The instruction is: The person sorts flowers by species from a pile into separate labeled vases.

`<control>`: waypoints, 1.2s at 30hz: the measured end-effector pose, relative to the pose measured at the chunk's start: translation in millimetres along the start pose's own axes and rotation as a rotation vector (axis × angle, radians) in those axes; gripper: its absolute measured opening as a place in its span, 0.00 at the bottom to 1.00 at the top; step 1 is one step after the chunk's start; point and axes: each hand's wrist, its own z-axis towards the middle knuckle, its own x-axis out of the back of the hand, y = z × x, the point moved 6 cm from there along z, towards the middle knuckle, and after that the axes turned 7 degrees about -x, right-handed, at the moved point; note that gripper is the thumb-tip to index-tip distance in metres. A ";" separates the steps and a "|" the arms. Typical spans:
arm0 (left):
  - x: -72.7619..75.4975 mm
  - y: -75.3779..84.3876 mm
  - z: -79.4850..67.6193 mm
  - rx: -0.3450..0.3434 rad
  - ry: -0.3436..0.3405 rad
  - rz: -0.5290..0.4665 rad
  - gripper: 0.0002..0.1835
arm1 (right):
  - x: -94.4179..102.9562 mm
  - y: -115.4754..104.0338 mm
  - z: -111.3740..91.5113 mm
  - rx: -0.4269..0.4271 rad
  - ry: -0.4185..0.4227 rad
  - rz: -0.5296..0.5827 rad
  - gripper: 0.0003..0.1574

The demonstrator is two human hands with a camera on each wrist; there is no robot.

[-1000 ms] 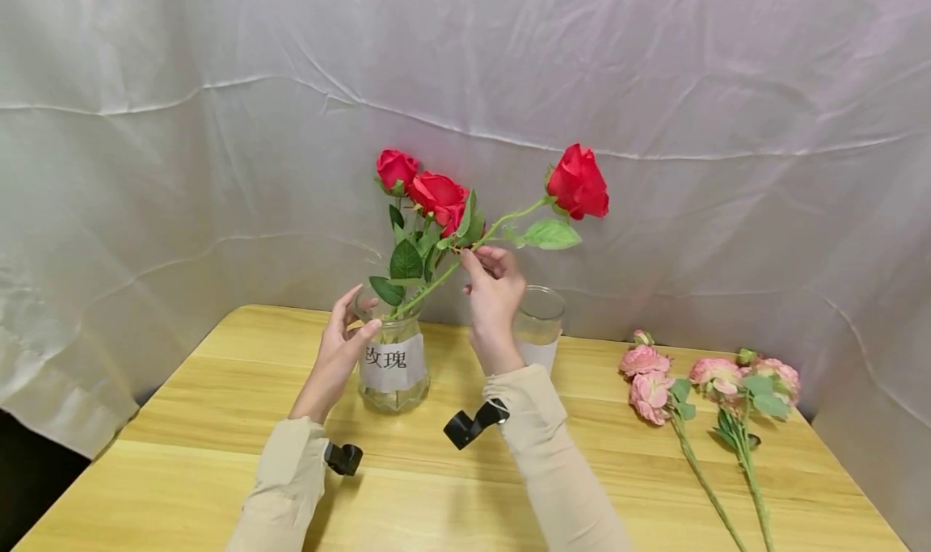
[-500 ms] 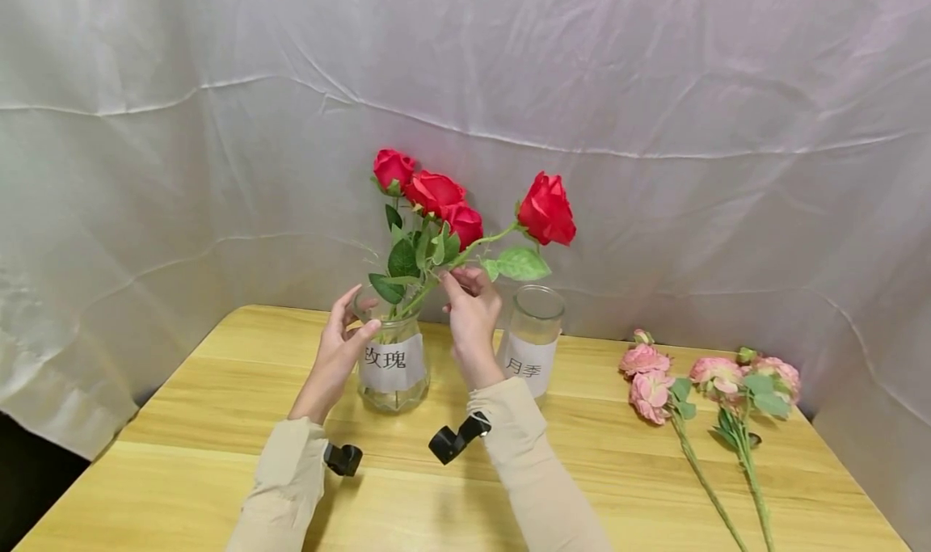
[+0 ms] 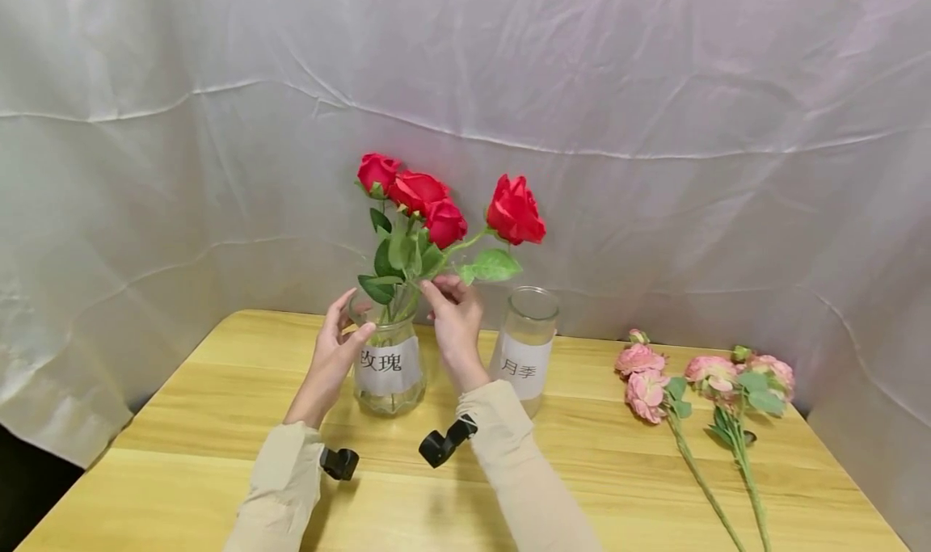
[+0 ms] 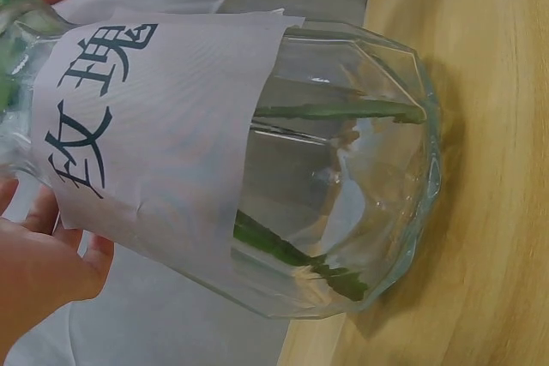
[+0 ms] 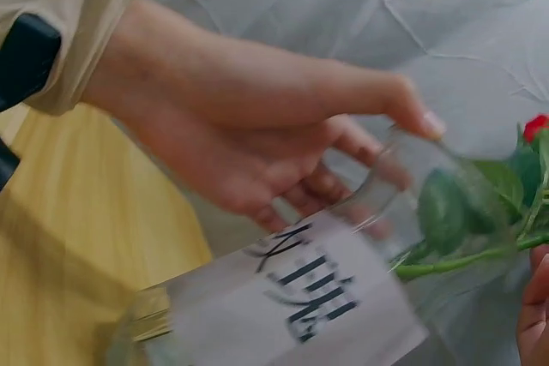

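Observation:
My left hand (image 3: 336, 354) holds the neck of a clear glass vase (image 3: 390, 402), thumb in front and fingers behind. A white paper label (image 4: 163, 109) with Chinese characters wraps this vase. Several red roses (image 3: 419, 192) stand in it, and green stem ends (image 4: 343, 111) reach toward its base in the left wrist view. My right hand (image 3: 457, 318) pinches the stem of another red rose (image 3: 516, 210), just above the vase rim at its right side. That rose leans right, its lower stem running into the vase mouth.
A second labelled glass vase (image 3: 529, 350), with no flowers in it, stands just right of my right hand. Pink flowers (image 3: 643, 382) on green stems lie on the wooden table (image 3: 611, 479) at the right. Grey cloth (image 3: 582, 75) hangs behind the table.
My right hand has moved down and left with the rose, bringing its bloom lower and closer to the others. The second vase's label has come into sight. The left hand keeps its grip.

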 end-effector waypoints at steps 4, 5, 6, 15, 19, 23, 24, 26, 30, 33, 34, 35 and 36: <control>-2.2 -1.2 0.1 -0.004 -0.002 0.004 0.35 | 2.4 8.2 -0.7 0.003 -0.004 -0.057 0.04; -3.0 -0.9 0.2 -0.006 -0.002 0.004 0.35 | 2.9 9.2 -0.7 0.008 -0.005 -0.065 0.04; -3.6 -0.7 0.2 -0.005 -0.003 0.004 0.35 | 3.4 10.3 -0.7 0.006 -0.007 -0.066 0.04; -5.9 3.1 0.0 -0.007 -0.011 0.002 0.35 | 17.6 39.2 -4.2 -0.019 -0.108 0.140 0.09; -4.5 2.8 -0.8 0.000 -0.003 0.011 0.35 | 25.3 46.4 -12.8 -0.043 -0.141 0.146 0.14; -1.6 2.4 -1.6 0.002 0.004 0.019 0.36 | 31.3 42.8 -28.0 -0.113 -0.129 0.042 0.17; -1.0 2.6 -2.0 0.002 0.006 0.019 0.36 | 32.5 43.7 -30.4 -0.123 -0.135 0.016 0.17; 0.0 3.2 -2.7 -0.002 0.007 0.019 0.36 | 33.7 44.2 -35.9 -0.133 -0.160 -0.038 0.16; 2.0 4.5 -4.5 -0.004 0.013 0.028 0.35 | 33.4 42.4 -49.7 -0.141 -0.245 -0.135 0.17; 3.9 5.3 -5.7 0.000 0.024 0.034 0.35 | 31.5 33.3 -62.8 -0.123 -0.321 -0.224 0.17; 4.2 5.6 -5.8 0.001 0.027 0.034 0.35 | 31.5 29.9 -66.8 -0.113 -0.344 -0.260 0.17; 4.3 5.8 -5.9 0.004 0.028 0.034 0.35 | 31.9 26.3 -70.4 -0.101 -0.366 -0.295 0.17; 4.1 6.3 -6.0 0.008 0.029 0.034 0.35 | 32.5 22.8 -74.0 -0.092 -0.387 -0.325 0.17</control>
